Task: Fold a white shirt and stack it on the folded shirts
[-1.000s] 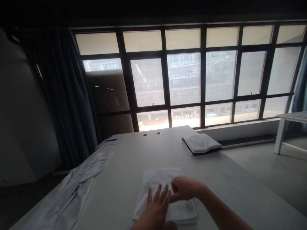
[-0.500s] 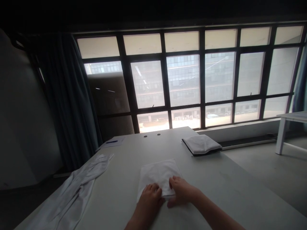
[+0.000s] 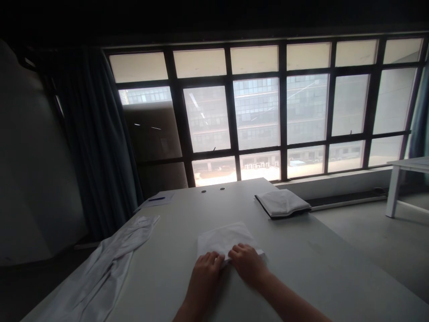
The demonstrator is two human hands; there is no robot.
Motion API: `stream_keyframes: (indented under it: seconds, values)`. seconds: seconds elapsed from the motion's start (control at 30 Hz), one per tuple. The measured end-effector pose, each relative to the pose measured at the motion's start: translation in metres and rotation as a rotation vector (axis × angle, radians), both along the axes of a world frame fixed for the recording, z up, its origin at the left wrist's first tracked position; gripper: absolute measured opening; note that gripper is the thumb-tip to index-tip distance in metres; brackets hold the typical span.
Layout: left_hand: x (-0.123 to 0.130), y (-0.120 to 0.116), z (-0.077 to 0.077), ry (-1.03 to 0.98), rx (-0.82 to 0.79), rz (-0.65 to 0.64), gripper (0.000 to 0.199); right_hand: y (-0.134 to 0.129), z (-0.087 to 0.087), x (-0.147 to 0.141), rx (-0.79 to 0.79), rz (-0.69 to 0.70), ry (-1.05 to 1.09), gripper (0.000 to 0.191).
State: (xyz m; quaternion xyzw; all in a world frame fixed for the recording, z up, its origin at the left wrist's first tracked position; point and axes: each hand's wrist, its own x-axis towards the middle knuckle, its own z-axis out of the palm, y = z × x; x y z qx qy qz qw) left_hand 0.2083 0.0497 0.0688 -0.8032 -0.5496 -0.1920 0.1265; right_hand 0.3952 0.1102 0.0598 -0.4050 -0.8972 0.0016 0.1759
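A folded white cloth (image 3: 223, 237) lies flat on the pale grey table (image 3: 295, 241), near the table's middle. My left hand (image 3: 204, 273) and my right hand (image 3: 246, 264) sit side by side at the cloth's near edge, fingers curled over the fold. The hands hide that edge. A long white garment (image 3: 103, 268) lies crumpled along the table's left side, away from both hands.
A folded white cloth on a dark layer (image 3: 281, 202) lies at the far right of the table. A sheet of paper with a blue pen (image 3: 156, 199) lies at the far left corner. A small white table (image 3: 395, 179) stands on the right, by the large window.
The white cloth is now shorter and flatter, its near edge drawn away from me. Both hands have moved forward and closer together.
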Motion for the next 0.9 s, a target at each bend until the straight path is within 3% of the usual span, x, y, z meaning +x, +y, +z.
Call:
stream_keyframes:
  seconds: [0.2, 0.3, 0.37, 0.43, 0.53, 0.63, 0.77, 0.83, 0.9]
  values:
    - [-0.01, -0.002, 0.003, 0.024, 0.134, -0.015, 0.028, -0.006, 0.017, 0.008, 0.032, 0.048, 0.021, 0.01]
    - [-0.016, -0.005, -0.003, -0.024, 0.369, -0.023, 0.026, -0.008, 0.033, 0.011, 0.048, 0.042, 0.043, 0.012]
    - [-0.019, -0.01, -0.013, -0.062, 0.577, -0.031, 0.026, -0.01, 0.051, 0.016, 0.047, 0.012, 0.082, 0.013]
    - [-0.019, -0.018, -0.024, -0.057, 0.68, -0.098, 0.03, -0.014, 0.072, 0.023, 0.017, -0.011, 0.163, 0.014]
    - [-0.011, -0.029, -0.035, 0.009, 0.605, -0.22, 0.036, -0.019, 0.104, 0.036, -0.077, 0.008, 0.379, 0.017]
    - [-0.001, -0.033, -0.038, 0.029, 0.557, -0.27, 0.044, -0.019, 0.122, 0.047, -0.243, 0.046, 0.678, 0.025]
    - [0.002, -0.029, -0.037, 0.04, 0.543, -0.306, 0.055, -0.001, 0.115, 0.053, -0.599, 0.057, 1.06, 0.042]
    - [0.0, -0.027, -0.034, 0.043, 0.503, -0.324, 0.054, 0.013, 0.101, 0.054, -0.681, -0.042, 1.091, 0.045]
    - [-0.001, -0.027, -0.027, 0.04, 0.447, -0.323, 0.054, 0.026, 0.081, 0.056, -0.667, -0.19, 1.015, 0.041]
